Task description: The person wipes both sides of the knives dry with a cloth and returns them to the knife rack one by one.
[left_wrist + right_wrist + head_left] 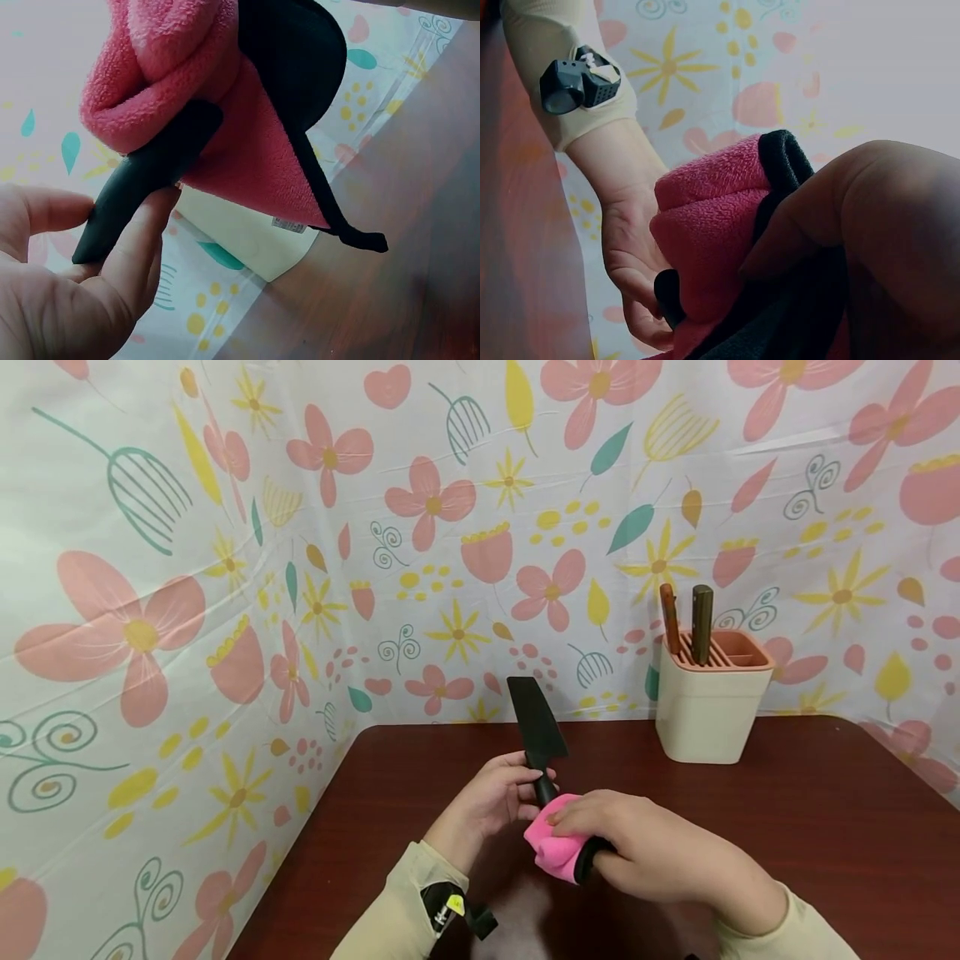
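A black kitchen knife (536, 717) is held up over the table, its broad blade pointing toward the wall. My left hand (491, 795) grips its handle near the blade. In the left wrist view, thumb and fingers pinch the black handle (135, 184), whose end lies against a pink cloth. That fluffy pink cloth (553, 837), edged in black, is bunched in my right hand (645, 847) around the rear of the handle. The right wrist view shows the folded cloth (712, 225) under my right fingers, with much of the handle hidden.
A cream knife block (708, 714) with an orange slotted top stands at the back right of the dark red-brown table (810, 827). Two handled tools, one brown (670, 618) and one dark (701, 622), stick up from it. A flower-patterned curtain (450, 577) hangs behind and at left.
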`<action>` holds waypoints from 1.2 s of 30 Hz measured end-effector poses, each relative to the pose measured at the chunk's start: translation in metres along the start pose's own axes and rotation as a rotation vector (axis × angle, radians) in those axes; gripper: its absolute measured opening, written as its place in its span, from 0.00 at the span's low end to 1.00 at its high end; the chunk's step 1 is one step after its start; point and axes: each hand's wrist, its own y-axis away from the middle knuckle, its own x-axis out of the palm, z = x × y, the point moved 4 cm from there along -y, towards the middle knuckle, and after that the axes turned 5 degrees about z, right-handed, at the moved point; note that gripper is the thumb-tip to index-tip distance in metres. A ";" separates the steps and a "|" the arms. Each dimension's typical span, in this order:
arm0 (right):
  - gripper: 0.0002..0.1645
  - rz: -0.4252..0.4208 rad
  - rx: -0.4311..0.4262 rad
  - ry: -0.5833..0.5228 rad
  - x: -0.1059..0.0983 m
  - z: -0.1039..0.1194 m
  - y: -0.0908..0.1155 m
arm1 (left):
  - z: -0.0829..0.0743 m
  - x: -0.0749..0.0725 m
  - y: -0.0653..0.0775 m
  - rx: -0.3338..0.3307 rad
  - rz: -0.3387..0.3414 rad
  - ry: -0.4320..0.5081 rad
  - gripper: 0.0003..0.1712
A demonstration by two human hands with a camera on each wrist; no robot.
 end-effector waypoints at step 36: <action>0.38 0.079 -0.062 -0.271 -0.019 0.000 0.004 | 0.013 -0.035 -0.009 0.069 -0.421 -0.145 0.23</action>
